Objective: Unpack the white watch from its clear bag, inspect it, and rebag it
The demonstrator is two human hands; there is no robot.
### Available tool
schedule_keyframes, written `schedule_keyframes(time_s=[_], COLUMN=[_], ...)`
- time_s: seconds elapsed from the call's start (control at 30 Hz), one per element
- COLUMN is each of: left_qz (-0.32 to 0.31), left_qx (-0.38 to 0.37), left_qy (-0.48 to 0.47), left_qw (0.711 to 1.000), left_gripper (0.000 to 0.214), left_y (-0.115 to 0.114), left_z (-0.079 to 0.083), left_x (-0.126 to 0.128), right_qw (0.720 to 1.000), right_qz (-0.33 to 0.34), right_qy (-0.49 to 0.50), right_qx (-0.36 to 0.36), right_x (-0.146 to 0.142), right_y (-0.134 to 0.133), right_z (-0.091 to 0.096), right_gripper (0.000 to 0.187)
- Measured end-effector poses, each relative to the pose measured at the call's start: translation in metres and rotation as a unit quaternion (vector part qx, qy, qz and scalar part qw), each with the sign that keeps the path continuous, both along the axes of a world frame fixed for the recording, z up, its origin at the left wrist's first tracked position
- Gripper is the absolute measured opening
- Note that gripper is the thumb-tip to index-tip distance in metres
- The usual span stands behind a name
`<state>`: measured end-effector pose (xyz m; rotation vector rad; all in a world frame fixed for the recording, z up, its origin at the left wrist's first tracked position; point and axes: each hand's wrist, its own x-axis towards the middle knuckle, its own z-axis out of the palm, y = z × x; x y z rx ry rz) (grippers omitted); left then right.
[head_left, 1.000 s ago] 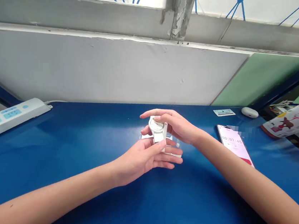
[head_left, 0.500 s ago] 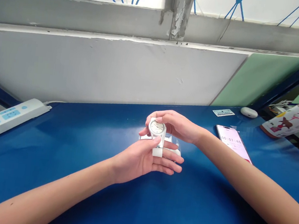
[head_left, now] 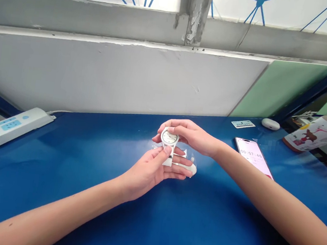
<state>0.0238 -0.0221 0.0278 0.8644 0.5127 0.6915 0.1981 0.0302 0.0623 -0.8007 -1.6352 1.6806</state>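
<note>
A white wristwatch (head_left: 169,137) with a round pale dial is held between both hands near the middle of the table. My left hand (head_left: 152,168) grips its lower strap, thumb on top, with the other fingers stretched out behind it. From above, my right hand (head_left: 190,134) pinches the upper part of the watch near the case. Beneath and behind the left fingers lies a clear plastic package (head_left: 192,160) with something white in it, partly hidden by the hand.
On the blue table (head_left: 98,146) a white power strip (head_left: 9,128) lies at the left. To the right are a phone (head_left: 254,156) with a timer, a card (head_left: 243,124), a white earbud case (head_left: 270,124) and a labelled bottle (head_left: 317,132). A wall (head_left: 121,78) stands behind.
Both hands and the watch have shifted slightly to the left and up. The left fingers have moved closer together, and more of the clear package shows.
</note>
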Motion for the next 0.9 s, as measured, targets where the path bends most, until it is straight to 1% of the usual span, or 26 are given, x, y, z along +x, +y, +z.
schedule_keyframes(time_s=[0.1,0.23,0.3,0.5,0.57,0.63,0.7,0.8,0.9], left_qz=[-0.003,-0.068,-0.086,-0.045,-0.04,-0.043,-0.053,-0.072,-0.068], left_qx=[0.003,0.015,0.021,0.022,0.017,0.012,0.008,0.002,-0.012], left_qy=[0.004,0.016,0.022,0.038,0.044,0.049,0.051,0.055,0.057], left_qw=[1.0,0.997,0.996,0.998,0.998,0.998,0.997,0.996,0.996], left_gripper=[0.035,0.036,0.036,0.028,0.029,0.03,0.03,0.031,0.033], left_y=[0.002,0.003,0.002,0.001,0.001,-0.001,-0.002,-0.004,-0.004], left_z=[-0.002,-0.004,-0.005,-0.002,-0.001,0.0,0.001,0.001,-0.001], left_x=[-0.001,-0.004,-0.005,-0.003,-0.002,-0.002,-0.002,-0.001,0.0], right_qw=[1.0,0.999,0.999,0.999,0.998,0.995,0.985,0.963,0.954], right_qz=[0.0,0.039,0.042,0.023,0.025,0.029,0.036,0.063,0.075], right_qy=[-0.019,0.001,0.017,0.029,0.034,0.065,0.116,0.176,0.195], right_qx=[0.019,0.019,0.01,-0.031,-0.042,-0.068,-0.119,-0.194,-0.213], right_x=[0.001,0.002,0.003,0.004,0.003,0.001,-0.004,-0.011,-0.012], right_y=[-0.001,-0.001,-0.001,0.0,0.001,0.001,0.0,-0.003,-0.005], right_z=[0.002,0.002,0.002,0.004,0.002,-0.002,-0.007,-0.01,-0.006], right_gripper=[0.018,0.019,0.018,0.015,0.016,0.016,0.022,0.038,0.05])
